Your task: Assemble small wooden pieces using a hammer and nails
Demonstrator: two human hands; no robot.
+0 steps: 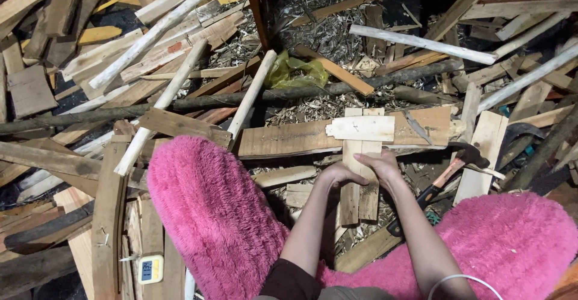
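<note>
Two bare hands meet at the centre of the view, both pressing on a pair of pale upright wooden slats (359, 179) that lie side by side. The left hand (339, 174) curls its grip over the left edge of the slats, fingers bent around the wood. The right hand (380, 164) lies flatter on top, fingers pointing left and touching the left hand's fingers; whether its grip closes around the slats cannot be told.

One short pale crosspiece of wood (360, 128) lies across the top of the two slats, forming a cross shape. Under it runs one wide brown horizontal plank (289, 138).

Just right of the right forearm lies one hammer with a reddish-brown handle and dark head (456, 163); the lower end of its handle is hidden behind the arm.

Two fuzzy pink fabric-covered legs (211, 210) spread out on either side of the arms, the right one cut off by the frame edge. One thin white cable (463, 281) loops at the bottom edge.

All around is a heap of scrap timber (72, 65): boards, pale stripped poles, dark branches and wood shavings, too many to count. One crumpled yellow-green plastic bag (296, 71) sits among them above the plank. One small white device with a blue screen (150, 269) lies at lower left; its details are too small to make out.
</note>
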